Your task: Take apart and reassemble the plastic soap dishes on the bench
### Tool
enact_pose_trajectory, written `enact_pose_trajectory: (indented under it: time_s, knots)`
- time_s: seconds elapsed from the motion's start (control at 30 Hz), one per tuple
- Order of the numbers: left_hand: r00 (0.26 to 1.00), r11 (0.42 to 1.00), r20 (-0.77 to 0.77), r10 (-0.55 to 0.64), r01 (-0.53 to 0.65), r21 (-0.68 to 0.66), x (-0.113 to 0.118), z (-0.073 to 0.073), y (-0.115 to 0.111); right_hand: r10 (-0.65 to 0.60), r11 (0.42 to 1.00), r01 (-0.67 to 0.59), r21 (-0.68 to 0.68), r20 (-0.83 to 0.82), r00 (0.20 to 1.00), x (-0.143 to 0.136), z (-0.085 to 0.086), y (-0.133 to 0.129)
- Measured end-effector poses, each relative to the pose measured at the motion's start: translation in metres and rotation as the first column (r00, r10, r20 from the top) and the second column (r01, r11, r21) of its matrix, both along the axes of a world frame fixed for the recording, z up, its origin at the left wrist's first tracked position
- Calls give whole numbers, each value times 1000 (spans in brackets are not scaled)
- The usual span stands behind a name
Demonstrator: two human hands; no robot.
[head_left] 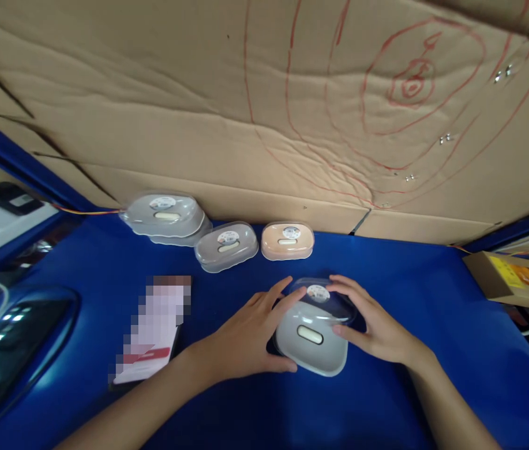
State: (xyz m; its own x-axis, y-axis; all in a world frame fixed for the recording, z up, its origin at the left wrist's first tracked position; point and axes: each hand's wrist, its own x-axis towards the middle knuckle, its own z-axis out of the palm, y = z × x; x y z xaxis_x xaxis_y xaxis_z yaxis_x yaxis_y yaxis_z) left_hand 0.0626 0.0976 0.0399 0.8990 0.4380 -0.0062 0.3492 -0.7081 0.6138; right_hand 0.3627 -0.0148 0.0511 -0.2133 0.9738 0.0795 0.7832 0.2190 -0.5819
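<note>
A grey plastic box [325, 356] with rounded corners and a cream oval piece in its middle is between my hands. Its clear domed lid [323, 309], with a round white label, sits over the far part and looks shifted off the grey part. My left hand [250, 334] grips from the left, fingers on the lid and thumb by the box's near left edge. From the right, my right hand [377, 325] curls its fingers round the lid's far side, its thumb at the box's right edge. Whether the lid touches the box cannot be made out.
Along the cardboard wall [175, 125] stand stacked grey lidded boxes [166, 219], another grey one [227, 247] and a peach one [287, 242]. A phone [152, 337] with a blurred screen lies left on the blue table [362, 412]. A cardboard carton [508, 281] is at right.
</note>
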Motion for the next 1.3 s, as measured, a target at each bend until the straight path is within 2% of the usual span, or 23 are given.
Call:
enact_pose_trajectory:
  time_s: [0.07,0.17,0.23,0.33,0.47,0.57,0.7,0.83,1.0,1.13,1.2,1.3]
  knots:
    - [1000,1000,9,1,-1,5,0,0,0,-79,996,78,43,25,997,11,-7,3]
    - [996,997,38,-75,74,16,2,1,-4,-203,975,194,108,83,976,21,-20,7]
    - [993,994,49,-111,111,17,4,2,-6,-222,971,208,116,128,966,23,-28,10]
    - [997,998,37,-62,62,-1,7,4,-6,-189,978,168,123,182,965,21,-29,12]
    - [989,989,47,138,-136,-54,8,6,4,-174,965,148,216,110,979,6,-17,7]
    - [950,945,74,303,-289,-156,8,9,11,-95,958,74,277,63,993,-14,-14,0]
    - [901,870,29,434,-410,-273,11,17,13,-102,905,23,425,162,982,-38,-22,-2]
    - [881,837,-22,472,-456,-302,12,23,10,-131,834,4,552,191,973,-47,-27,1]
    - [866,804,-16,500,-470,-364,10,24,11,-146,797,-19,604,223,964,-48,-28,-6]
    - [869,796,-25,495,-464,-389,8,24,17,-151,793,48,607,119,981,-49,-31,-10]
    - [872,798,-19,489,-456,-394,6,22,20,-132,813,55,580,91,987,-49,-31,-9]
    - [886,849,80,456,-407,-337,5,16,22,-9,855,-88,512,183,983,-51,-24,-5]
